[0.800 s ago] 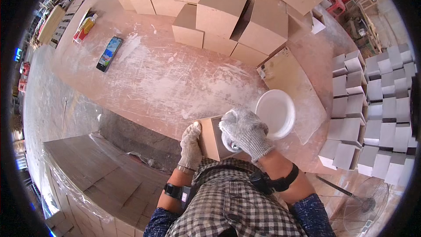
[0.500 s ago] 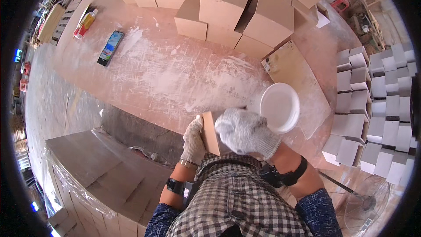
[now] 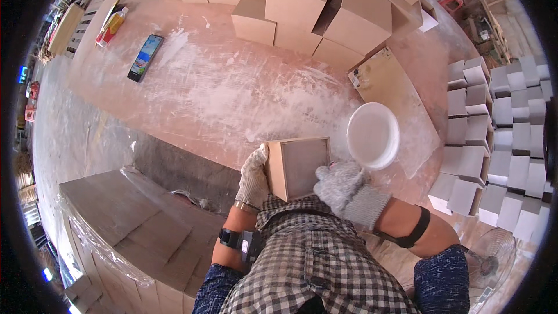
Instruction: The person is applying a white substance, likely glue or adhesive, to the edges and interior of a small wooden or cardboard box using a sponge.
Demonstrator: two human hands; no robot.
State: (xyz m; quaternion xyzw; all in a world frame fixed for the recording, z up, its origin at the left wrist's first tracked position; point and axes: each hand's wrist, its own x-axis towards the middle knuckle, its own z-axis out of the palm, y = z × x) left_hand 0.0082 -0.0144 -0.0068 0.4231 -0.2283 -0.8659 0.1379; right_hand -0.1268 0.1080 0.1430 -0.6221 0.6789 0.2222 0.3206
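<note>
Because the left hand [image 3: 254,177], in a pale knitted glove, was closed around the left side of the small box [image 3: 305,166], the box sat tilted at the near edge of the surface [image 3: 232,93], just in front of the checked garment [image 3: 314,256]. It looked light and stiff, likely thin board or wood, with plain tan sides and a greyish face framed by a narrow rim; a hard squeeze or a knock might have dented its corners, and any dust on it could have made it a little slippery. The opposite side walls seemed the best place for a grip, with fingers kept off the grey face. The right hand [image 3: 343,192], also gloved, was curled beside the box's right edge, though the fingers hid too much to tell whether it held anything. A white bowl [image 3: 352,139] stood near that hand, crowding the right side, with a flat board [image 3: 401,110] beyond it. Larger brown boxes [image 3: 311,0] blocked the far side, rows of grey-white boxes [image 3: 465,145] stood to the right, and a phone [image 3: 145,58] lay well apart at the far left.
</note>
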